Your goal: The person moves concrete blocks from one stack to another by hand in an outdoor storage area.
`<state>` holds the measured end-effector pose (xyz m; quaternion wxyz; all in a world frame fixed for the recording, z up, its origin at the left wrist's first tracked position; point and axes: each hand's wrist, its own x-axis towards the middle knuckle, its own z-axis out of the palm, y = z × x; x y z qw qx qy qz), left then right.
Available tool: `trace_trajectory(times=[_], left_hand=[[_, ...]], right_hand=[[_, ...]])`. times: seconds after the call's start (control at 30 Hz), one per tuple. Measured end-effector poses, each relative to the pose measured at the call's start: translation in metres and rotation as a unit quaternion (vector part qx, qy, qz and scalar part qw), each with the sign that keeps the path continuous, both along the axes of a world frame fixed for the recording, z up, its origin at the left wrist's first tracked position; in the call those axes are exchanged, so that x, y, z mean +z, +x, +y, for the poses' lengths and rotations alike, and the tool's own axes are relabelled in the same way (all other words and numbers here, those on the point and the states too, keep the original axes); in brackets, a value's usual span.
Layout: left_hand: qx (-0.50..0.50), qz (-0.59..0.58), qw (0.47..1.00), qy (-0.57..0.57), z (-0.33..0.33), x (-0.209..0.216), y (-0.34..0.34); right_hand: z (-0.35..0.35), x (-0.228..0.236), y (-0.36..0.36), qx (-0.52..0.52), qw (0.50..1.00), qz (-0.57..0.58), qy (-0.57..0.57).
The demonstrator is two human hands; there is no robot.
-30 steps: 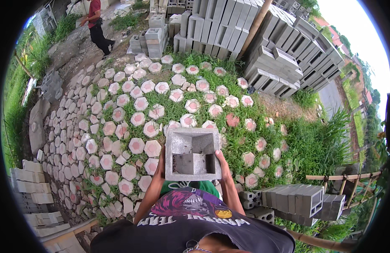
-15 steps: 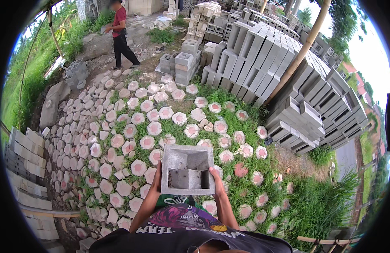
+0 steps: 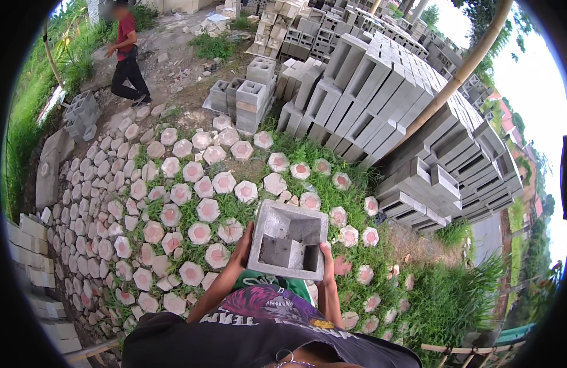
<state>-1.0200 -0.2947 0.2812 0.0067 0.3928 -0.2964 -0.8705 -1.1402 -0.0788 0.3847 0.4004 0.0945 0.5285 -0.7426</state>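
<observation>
A grey hollow concrete block (image 3: 287, 239) is carried in front of the person's chest, open cavity facing up, w/ an inner wall dividing the hollow. It is held off the ground, above the grass and pavers. The left hand (image 3: 245, 244) presses on the block's left side, fingers closed against it; the right hand (image 3: 327, 257) grips the right lower edge, thumb on the rim. Both forearms come up from the lower edge, over a dark printed shirt (image 3: 265, 313).

Under and around the block lies a field of hexagonal pavers (image 3: 200, 210), grey w/ pink centres, set in grass (image 3: 308, 150); more of them go to the left, packed closer. Behind, approx. at the top centre, small stacks of hollow blocks (image 3: 251, 95) stand, and to the right big rows of stacked blocks (image 3: 418, 147) lean in long piles. A bamboo pole (image 3: 461, 70) crosses them diagonally. At top left another person in a red shirt (image 3: 126, 55) walks on bare ground. Flat slabs (image 3: 32, 248) are piled at the left rim.
</observation>
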Motion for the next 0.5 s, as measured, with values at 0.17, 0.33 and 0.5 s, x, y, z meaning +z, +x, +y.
trace_trajectory(times=[0.17, 0.33, 0.5], left_hand=[[0.021, -0.032, 0.999, -0.018, -0.044, 0.004, -0.031], [0.111, 0.020, 0.994, -0.015, -0.114, 0.022, -0.070], [0.232, 0.102, 0.967, 0.009, -0.149, 0.029, -0.082]], right_hand=[[-0.046, -0.010, -0.040, 0.042, 0.998, -0.026, 0.025], [-0.161, 0.005, -0.121, 0.098, 0.994, -0.013, 0.042], [-0.222, -0.022, -0.156, 0.203, 0.978, -0.008, 0.039]])
